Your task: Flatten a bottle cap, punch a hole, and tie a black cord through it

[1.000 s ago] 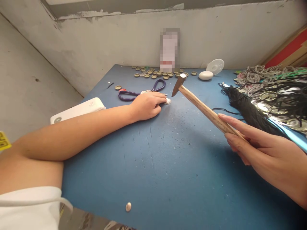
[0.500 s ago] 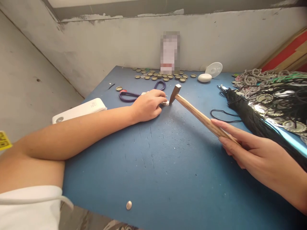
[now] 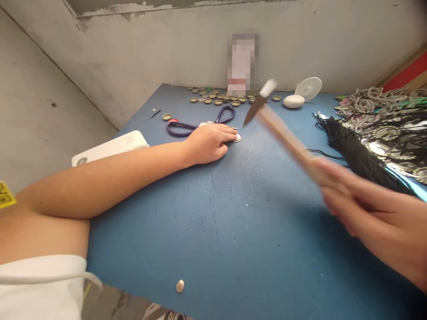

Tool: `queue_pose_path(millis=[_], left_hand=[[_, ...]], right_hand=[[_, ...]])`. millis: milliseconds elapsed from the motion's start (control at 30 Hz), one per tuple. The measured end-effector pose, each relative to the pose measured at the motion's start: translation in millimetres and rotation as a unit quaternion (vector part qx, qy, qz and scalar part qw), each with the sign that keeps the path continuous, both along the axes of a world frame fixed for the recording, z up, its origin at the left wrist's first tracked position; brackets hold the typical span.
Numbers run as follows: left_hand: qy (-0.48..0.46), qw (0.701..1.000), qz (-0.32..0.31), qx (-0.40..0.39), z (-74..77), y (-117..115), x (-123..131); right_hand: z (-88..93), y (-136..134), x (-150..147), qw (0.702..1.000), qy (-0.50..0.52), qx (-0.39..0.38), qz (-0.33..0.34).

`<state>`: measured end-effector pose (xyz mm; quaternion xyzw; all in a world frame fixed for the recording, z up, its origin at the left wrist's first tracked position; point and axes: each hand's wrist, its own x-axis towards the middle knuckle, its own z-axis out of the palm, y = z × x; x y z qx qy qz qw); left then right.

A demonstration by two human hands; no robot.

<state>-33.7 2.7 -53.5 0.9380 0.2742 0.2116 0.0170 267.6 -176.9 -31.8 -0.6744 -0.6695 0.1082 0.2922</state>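
Observation:
My right hand point(image 3: 360, 200) is wrapped round the wooden handle of a hammer point(image 3: 285, 135), blurred by motion. Its metal head hangs in the air above the blue table, up and to the right of a bottle cap point(image 3: 238, 138). That cap lies on the tabletop, partly hidden under the fingertips of my left hand point(image 3: 211, 142), which press it down and hold it. Just behind my left hand lie scissors with dark blue handles point(image 3: 180, 130); their blades are mostly covered by the hand.
Several bottle caps point(image 3: 218, 102) spread along the back edge. A white rounded object point(image 3: 293, 102) and a clear disc point(image 3: 309, 89) stand at back right. Black tassel strands point(image 3: 350, 144) and cords lie on the right. A white power bank point(image 3: 110, 146) is beside my left forearm.
The hammer has risen from beside the cap, its head swinging up and right with my right hand. My left hand stays by the cap. The view has shifted slightly.

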Motion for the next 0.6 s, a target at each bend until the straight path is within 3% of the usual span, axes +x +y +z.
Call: queue_pose_path(millis=[133, 267, 367, 533, 600], left_hand=[[0.004, 1.000, 0.004, 0.002, 2.0, -2.5, 1.3], [0.003, 0.999, 0.045, 0.024, 4.6, -6.1, 3.0], [0.010, 0.999, 0.033, 0.021, 4.6, -5.8, 3.0], [-0.002, 1.000, 0.010, 0.019, 0.4, -1.3, 0.0], [-0.002, 1.000, 0.013, 0.019, -0.7, -0.6, -0.3]], right_hand=[[6.5, 9.4, -6.8, 0.994, 0.032, -0.104, -0.001], [10.2, 11.6, -6.4, 0.992, 0.040, -0.118, 0.009], [7.5, 6.9, -1.8, 0.992, 0.048, -0.114, 0.025], [3.8, -5.5, -3.7, 0.992, 0.104, 0.038, -0.061], [4.0, -5.1, -3.4, 0.991, 0.103, 0.053, -0.071]])
